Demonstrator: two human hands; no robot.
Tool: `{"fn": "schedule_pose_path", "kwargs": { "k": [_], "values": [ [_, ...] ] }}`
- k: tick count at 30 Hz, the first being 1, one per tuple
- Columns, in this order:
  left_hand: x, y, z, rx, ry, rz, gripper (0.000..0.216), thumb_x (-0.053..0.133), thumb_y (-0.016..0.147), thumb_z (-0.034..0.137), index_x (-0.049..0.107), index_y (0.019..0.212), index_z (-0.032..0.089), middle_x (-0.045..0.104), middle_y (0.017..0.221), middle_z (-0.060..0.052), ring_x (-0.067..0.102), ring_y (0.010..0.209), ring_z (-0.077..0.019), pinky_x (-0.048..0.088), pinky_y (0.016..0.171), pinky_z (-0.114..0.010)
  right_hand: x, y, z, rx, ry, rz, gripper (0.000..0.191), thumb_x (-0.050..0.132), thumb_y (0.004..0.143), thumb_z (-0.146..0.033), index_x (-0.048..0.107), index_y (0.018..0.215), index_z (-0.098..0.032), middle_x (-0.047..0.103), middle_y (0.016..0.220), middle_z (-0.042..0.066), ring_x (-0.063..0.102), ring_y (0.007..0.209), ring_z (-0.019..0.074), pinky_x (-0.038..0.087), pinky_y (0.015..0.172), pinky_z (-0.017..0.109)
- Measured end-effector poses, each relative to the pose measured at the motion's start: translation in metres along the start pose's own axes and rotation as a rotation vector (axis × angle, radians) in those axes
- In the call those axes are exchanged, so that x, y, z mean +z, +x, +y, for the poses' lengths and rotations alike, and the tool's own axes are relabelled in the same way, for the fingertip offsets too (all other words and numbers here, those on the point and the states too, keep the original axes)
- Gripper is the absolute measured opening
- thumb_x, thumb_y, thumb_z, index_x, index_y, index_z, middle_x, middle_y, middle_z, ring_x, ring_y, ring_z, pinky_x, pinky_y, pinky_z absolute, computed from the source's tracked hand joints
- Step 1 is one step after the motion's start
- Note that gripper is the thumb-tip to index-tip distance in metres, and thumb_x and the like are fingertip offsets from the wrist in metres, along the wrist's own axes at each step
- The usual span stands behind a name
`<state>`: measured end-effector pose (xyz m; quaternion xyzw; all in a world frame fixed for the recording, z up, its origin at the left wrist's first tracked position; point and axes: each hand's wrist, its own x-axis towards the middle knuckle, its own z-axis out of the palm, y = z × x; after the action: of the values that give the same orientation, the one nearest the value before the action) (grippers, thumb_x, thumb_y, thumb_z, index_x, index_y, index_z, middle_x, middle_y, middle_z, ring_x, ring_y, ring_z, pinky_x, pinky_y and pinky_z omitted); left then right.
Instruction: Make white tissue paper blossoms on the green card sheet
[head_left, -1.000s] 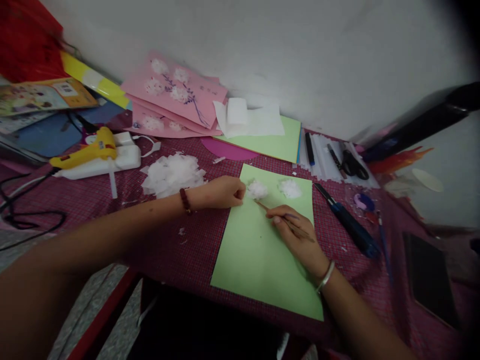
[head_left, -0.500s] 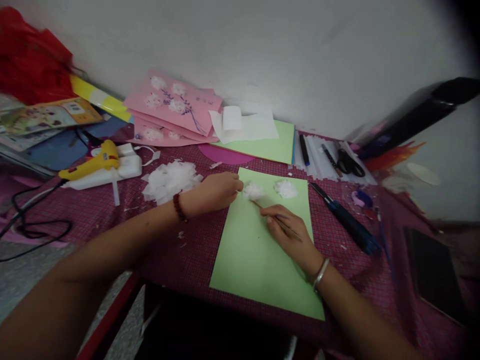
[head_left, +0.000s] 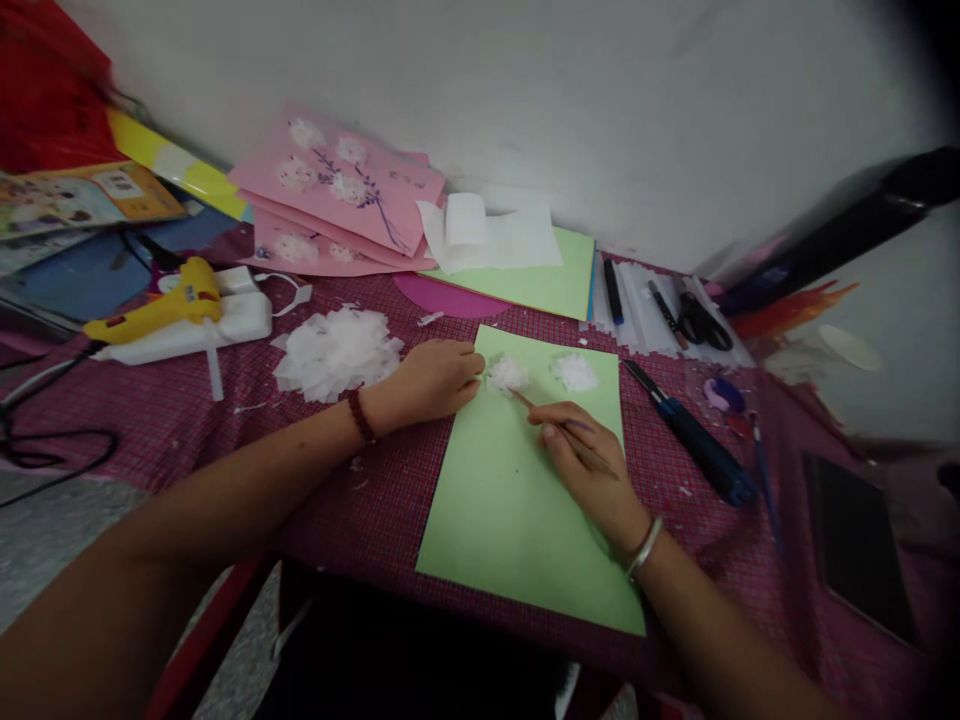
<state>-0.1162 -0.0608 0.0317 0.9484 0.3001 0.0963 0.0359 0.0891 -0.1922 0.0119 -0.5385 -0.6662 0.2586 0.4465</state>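
A light green sheet [head_left: 517,500] lies on the red checked cloth in front of me. Two white tissue tufts sit near its top edge, one [head_left: 507,374] on the left and one [head_left: 575,372] on the right. My left hand [head_left: 431,380] rests at the sheet's left edge, fingers curled, fingertips pinching at the left tuft. My right hand [head_left: 589,465] lies on the sheet and grips a thin wooden stick [head_left: 525,402], whose tip touches the lower side of the left tuft.
A heap of white tissue pieces [head_left: 336,350] lies left of my left hand. A yellow glue gun [head_left: 161,310] rests on a white stand at left. Pink flower cards [head_left: 345,190] lean on the wall. A blue cutter [head_left: 697,440], pens and scissors [head_left: 701,325] lie right.
Both hands stay at the left tuft with only small shifts. The view has swung slightly, so everything slides a little in the frame.
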Motion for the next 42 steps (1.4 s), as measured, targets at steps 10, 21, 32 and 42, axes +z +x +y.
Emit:
{"fn": "schedule_pose_path", "kwargs": {
  "k": [10,21,32,42],
  "values": [
    [0.011,-0.001,-0.003,0.039,-0.082,0.007,0.023,0.046,0.088,0.019,0.069,0.093,0.017,0.062,0.091,-0.008,0.058,0.088,-0.0195,0.044,0.080,-0.032,0.002,0.003,-0.005,-0.032,-0.041,-0.070,0.016,0.050,0.093,-0.021,0.064,0.101,-0.023,0.064,0.095,0.004,0.061,0.084,0.0151,0.050,0.077,0.029],
    [0.012,0.001,-0.003,0.022,-0.066,0.019,0.025,0.045,0.085,0.013,0.066,0.100,0.016,0.062,0.095,-0.008,0.058,0.091,-0.0197,0.046,0.084,-0.033,0.006,0.007,0.002,0.029,-0.100,-0.018,0.016,0.048,0.093,-0.023,0.064,0.099,-0.023,0.064,0.099,0.003,0.061,0.085,0.0163,0.050,0.077,0.031],
    [0.021,0.002,-0.004,0.116,-0.173,0.056,0.038,0.043,0.079,0.003,0.066,0.106,0.018,0.062,0.101,-0.007,0.058,0.096,-0.0188,0.047,0.087,-0.033,0.002,0.017,-0.006,0.306,0.066,0.082,0.017,0.052,0.089,-0.029,0.067,0.093,-0.021,0.068,0.083,0.002,0.061,0.072,0.0148,0.049,0.071,0.030],
    [0.026,0.007,-0.004,0.112,-0.214,0.067,0.039,0.044,0.081,0.005,0.068,0.107,0.019,0.063,0.099,-0.008,0.059,0.094,-0.0196,0.047,0.086,-0.034,-0.003,0.007,0.000,0.254,0.154,0.165,0.016,0.053,0.090,-0.026,0.068,0.088,-0.022,0.066,0.081,0.001,0.060,0.072,0.0146,0.046,0.072,0.031]
  ]
}}
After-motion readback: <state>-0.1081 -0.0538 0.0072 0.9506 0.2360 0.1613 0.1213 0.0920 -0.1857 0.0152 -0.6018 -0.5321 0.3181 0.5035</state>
